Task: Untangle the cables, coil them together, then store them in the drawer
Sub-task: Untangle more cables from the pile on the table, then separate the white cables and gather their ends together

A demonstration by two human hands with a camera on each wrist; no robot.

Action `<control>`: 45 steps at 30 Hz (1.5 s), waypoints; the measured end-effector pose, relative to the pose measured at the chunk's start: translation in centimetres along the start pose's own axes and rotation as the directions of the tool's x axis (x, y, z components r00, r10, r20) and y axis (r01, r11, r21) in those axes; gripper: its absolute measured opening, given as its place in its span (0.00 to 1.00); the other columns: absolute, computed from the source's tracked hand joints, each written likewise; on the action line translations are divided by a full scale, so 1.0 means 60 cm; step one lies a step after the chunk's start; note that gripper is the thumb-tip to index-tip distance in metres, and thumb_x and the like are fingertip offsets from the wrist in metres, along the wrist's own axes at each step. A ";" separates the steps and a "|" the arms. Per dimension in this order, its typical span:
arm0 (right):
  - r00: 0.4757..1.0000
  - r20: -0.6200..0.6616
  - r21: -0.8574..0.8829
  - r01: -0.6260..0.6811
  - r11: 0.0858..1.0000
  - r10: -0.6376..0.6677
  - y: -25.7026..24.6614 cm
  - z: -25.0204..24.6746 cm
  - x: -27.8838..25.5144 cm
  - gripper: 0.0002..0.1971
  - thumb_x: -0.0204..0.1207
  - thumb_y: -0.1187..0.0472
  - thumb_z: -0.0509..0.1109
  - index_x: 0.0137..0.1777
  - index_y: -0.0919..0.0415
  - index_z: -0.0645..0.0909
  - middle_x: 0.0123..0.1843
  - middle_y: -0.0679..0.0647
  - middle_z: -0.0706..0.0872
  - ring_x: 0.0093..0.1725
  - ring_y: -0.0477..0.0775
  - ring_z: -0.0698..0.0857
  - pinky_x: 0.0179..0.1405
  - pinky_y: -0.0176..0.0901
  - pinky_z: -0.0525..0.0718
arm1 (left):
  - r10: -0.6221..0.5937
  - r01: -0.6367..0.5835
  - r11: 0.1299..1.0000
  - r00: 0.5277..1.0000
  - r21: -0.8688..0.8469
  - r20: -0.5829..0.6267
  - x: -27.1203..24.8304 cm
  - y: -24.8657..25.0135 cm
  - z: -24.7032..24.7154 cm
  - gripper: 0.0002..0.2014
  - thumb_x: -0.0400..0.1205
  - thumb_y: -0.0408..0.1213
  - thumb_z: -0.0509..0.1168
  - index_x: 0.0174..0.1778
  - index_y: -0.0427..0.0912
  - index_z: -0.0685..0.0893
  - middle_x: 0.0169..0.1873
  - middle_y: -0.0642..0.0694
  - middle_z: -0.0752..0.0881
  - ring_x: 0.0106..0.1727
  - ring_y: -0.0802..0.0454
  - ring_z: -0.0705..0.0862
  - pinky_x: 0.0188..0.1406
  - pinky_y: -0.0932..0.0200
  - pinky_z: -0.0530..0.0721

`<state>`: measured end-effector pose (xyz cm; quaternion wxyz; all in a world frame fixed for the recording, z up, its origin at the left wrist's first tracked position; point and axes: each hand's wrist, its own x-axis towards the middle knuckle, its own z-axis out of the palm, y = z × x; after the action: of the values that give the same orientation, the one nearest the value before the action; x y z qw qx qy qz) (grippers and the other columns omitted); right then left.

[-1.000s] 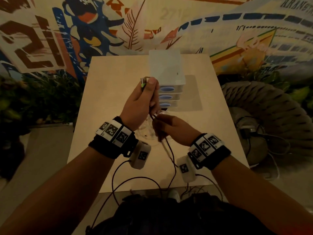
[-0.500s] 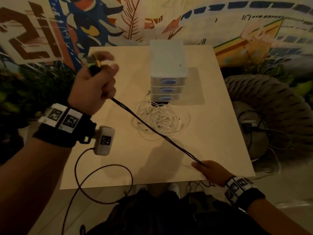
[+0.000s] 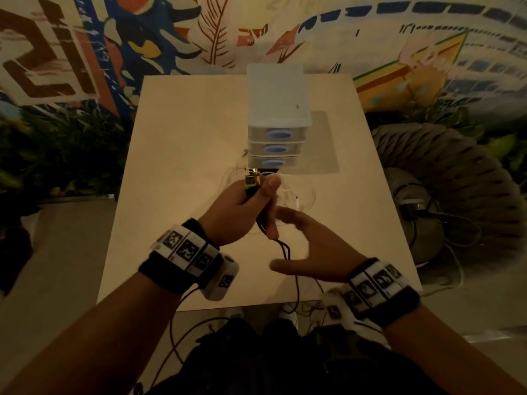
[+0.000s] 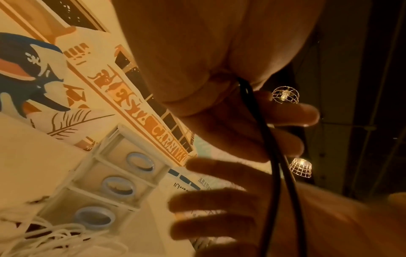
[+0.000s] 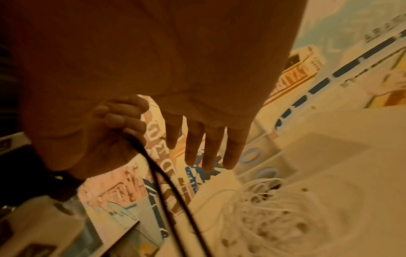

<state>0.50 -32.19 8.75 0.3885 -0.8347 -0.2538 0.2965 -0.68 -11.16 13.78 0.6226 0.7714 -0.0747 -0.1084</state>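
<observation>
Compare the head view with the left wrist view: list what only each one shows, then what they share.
Only the head view: the gold plug sticking up from the left hand, both wristbands, the whole table, and the black cable running down over the table's near edge.

Only the left wrist view: two caged ceiling lamps overhead.

Both: the left hand gripping the doubled black cable, the open right hand beside it, the three-drawer box with all drawers closed, and the white cable tangle in front of it.

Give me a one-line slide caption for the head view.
Left hand grips the doubled black cable while the open right hand reaches in, white cables piled before the closed drawer unit.
</observation>
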 end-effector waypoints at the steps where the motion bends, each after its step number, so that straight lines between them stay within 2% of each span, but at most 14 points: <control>1: 1.000 0.021 0.010 0.017 1.000 -0.017 -0.017 0.007 0.020 0.36 0.70 0.36 0.79 0.77 0.35 0.70 0.77 0.35 0.76 0.73 0.32 0.74 0.71 0.30 0.70 | 0.007 -0.007 1.000 0.999 -0.004 -0.037 0.001 -0.001 0.001 0.26 0.90 0.57 0.51 0.35 0.42 0.77 0.23 0.37 0.86 0.30 0.35 0.89 0.39 0.42 0.89; 3: 0.998 0.069 0.174 -0.022 0.985 0.010 -0.043 0.028 0.054 0.10 0.81 0.47 0.74 0.59 0.46 0.84 0.59 0.44 0.89 0.57 0.40 0.86 0.61 0.36 0.80 | 0.040 -0.043 0.999 0.993 -0.021 -0.114 0.002 -0.002 0.000 0.27 0.89 0.59 0.53 0.35 0.40 0.77 0.18 0.38 0.81 0.23 0.36 0.85 0.30 0.47 0.86; 4: 0.996 0.089 0.251 -0.054 0.966 0.033 -0.051 0.038 0.067 0.06 0.84 0.50 0.70 0.48 0.49 0.85 0.46 0.46 0.90 0.45 0.45 0.87 0.52 0.39 0.82 | 0.050 -0.057 0.997 0.986 -0.042 -0.159 0.003 -0.002 -0.005 0.27 0.89 0.59 0.53 0.35 0.39 0.77 0.16 0.41 0.79 0.19 0.39 0.81 0.27 0.48 0.85; 6: 0.995 0.078 0.202 -0.069 0.977 0.054 -0.049 0.056 0.081 0.16 0.87 0.47 0.64 0.36 0.47 0.80 0.32 0.47 0.81 0.31 0.45 0.79 0.38 0.37 0.77 | 0.024 -0.060 0.989 0.969 -0.137 -0.247 0.005 -0.008 -0.024 0.26 0.91 0.55 0.52 0.38 0.38 0.78 0.15 0.47 0.73 0.15 0.48 0.72 0.21 0.53 0.79; 8: 0.997 0.056 0.087 -0.057 0.995 0.052 -0.034 0.066 0.079 0.20 0.87 0.44 0.62 0.34 0.50 0.76 0.29 0.48 0.74 0.27 0.42 0.73 0.32 0.37 0.71 | -0.052 -0.043 0.954 0.951 -0.296 -0.305 0.001 -0.015 -0.055 0.23 0.92 0.51 0.50 0.39 0.42 0.77 0.18 0.52 0.66 0.17 0.55 0.63 0.18 0.60 0.65; 11: 0.989 0.075 0.062 -0.132 0.989 0.128 0.018 0.081 0.060 0.25 0.85 0.40 0.62 0.41 0.63 0.81 0.30 0.50 0.74 0.28 0.42 0.74 0.34 0.40 0.71 | -0.109 -0.045 0.918 0.927 -0.394 -0.358 -0.014 -0.033 -0.111 0.22 0.91 0.54 0.51 0.36 0.47 0.74 0.21 0.52 0.62 0.19 0.56 0.57 0.19 0.61 0.54; 16: 0.879 0.168 -0.138 -0.428 0.893 0.447 0.146 0.115 0.004 0.25 0.84 0.35 0.60 0.40 0.56 0.80 0.31 0.50 0.78 0.31 0.43 0.78 0.35 0.37 0.73 | -0.120 -0.056 0.912 0.910 -0.405 -0.398 -0.040 -0.057 -0.200 0.24 0.92 0.55 0.49 0.31 0.48 0.68 0.21 0.51 0.61 0.18 0.55 0.56 0.18 0.66 0.55; 19: 0.828 0.227 -0.211 -0.472 0.856 0.512 0.186 0.126 -0.034 0.24 0.80 0.33 0.64 0.39 0.54 0.78 0.33 0.48 0.78 0.35 0.46 0.78 0.33 0.33 0.70 | -0.137 -0.041 0.898 0.920 -0.438 -0.366 -0.051 -0.073 -0.233 0.24 0.92 0.54 0.46 0.33 0.47 0.64 0.21 0.52 0.60 0.18 0.56 0.54 0.18 0.67 0.53; 24: 0.852 0.231 -0.178 -0.437 0.882 0.469 0.168 0.107 -0.030 0.21 0.65 0.28 0.77 0.49 0.38 0.80 0.47 0.34 0.83 0.49 0.39 0.83 0.51 0.28 0.77 | -0.184 0.005 0.893 0.917 -0.451 -0.354 -0.048 -0.102 -0.211 0.23 0.92 0.52 0.46 0.33 0.46 0.62 0.19 0.53 0.61 0.17 0.57 0.55 0.17 0.70 0.58; 27: 0.899 0.158 -0.092 -0.399 0.912 0.409 0.147 0.069 0.009 0.31 0.55 0.24 0.78 0.57 0.34 0.83 0.53 0.37 0.88 0.52 0.35 0.87 0.57 0.34 0.84 | -0.195 0.003 0.867 0.923 -0.499 -0.333 -0.033 -0.114 -0.181 0.23 0.92 0.53 0.47 0.32 0.48 0.64 0.20 0.53 0.61 0.18 0.57 0.55 0.18 0.67 0.57; 31: 0.952 -0.152 -0.055 -0.276 0.960 0.265 0.103 0.006 0.098 0.16 0.74 0.41 0.77 0.59 0.41 0.84 0.50 0.37 0.87 0.45 0.33 0.85 0.45 0.22 0.78 | -0.246 0.065 0.866 0.918 -0.496 -0.310 -0.010 -0.127 -0.149 0.22 0.87 0.57 0.52 0.32 0.48 0.68 0.21 0.51 0.61 0.19 0.55 0.55 0.19 0.65 0.59; 35: 0.913 -0.376 -0.108 -0.209 0.972 0.155 0.127 -0.048 0.207 0.07 0.80 0.54 0.73 0.55 0.51 0.86 0.50 0.49 0.88 0.45 0.45 0.85 0.51 0.38 0.80 | -0.314 0.120 0.864 0.888 -0.489 -0.336 0.010 -0.144 -0.130 0.23 0.89 0.56 0.53 0.31 0.47 0.72 0.21 0.51 0.64 0.19 0.54 0.57 0.20 0.64 0.60; 41: 0.796 -0.328 -0.129 -0.571 0.810 0.509 0.256 -0.089 0.285 0.26 0.77 0.48 0.75 0.72 0.52 0.74 0.66 0.62 0.78 0.63 0.64 0.83 0.64 0.53 0.82 | -0.377 0.199 0.860 0.867 -0.470 -0.324 0.023 -0.166 -0.112 0.21 0.88 0.54 0.53 0.37 0.41 0.72 0.21 0.48 0.63 0.20 0.53 0.56 0.21 0.61 0.58; 45: 0.789 -0.332 -0.131 -0.581 0.803 0.517 0.293 -0.080 0.280 0.12 0.79 0.50 0.74 0.57 0.54 0.80 0.56 0.59 0.88 0.57 0.63 0.86 0.56 0.46 0.82 | -0.404 0.230 0.857 0.856 -0.461 -0.324 0.036 -0.183 -0.111 0.21 0.91 0.52 0.52 0.37 0.41 0.74 0.21 0.49 0.62 0.20 0.53 0.56 0.21 0.61 0.57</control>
<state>18.88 -33.62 -7.78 0.2190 -0.9440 0.0268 0.2452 2.93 -3.06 4.22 0.7429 0.6319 0.2124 -0.0609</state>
